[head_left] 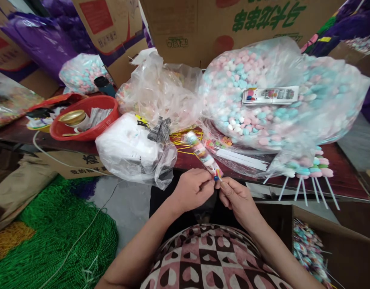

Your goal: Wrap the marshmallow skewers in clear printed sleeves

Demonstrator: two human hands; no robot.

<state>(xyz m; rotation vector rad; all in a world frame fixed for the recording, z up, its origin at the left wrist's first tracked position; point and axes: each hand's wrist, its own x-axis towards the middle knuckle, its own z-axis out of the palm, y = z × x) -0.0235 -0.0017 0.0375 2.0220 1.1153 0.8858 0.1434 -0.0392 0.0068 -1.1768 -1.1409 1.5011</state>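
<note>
A marshmallow skewer [199,151] in a clear printed wrapper points up and away from me, over the table's front edge. My left hand [194,188] is closed at the wrapper's lower end, its fingertips pinched together. Beside it, my right hand [236,197] pinches the bottom of the skewer between thumb and fingers; the stick is mostly hidden. Unwrapped marshmallow skewers [305,170] lie to the right, with white sticks jutting past the table edge. A banded stack of printed wrappers [270,95] rests on a large clear bag of pastel marshmallows [245,116].
To the left stand a red plastic basket [84,134] and a white plastic bag [127,148]. Yellow ties [183,142] and white sticks [242,159] lie mid-table. Finished skewers [308,245] fill part of a cardboard box [341,241] below right. Green strands [67,224] cover the floor at left.
</note>
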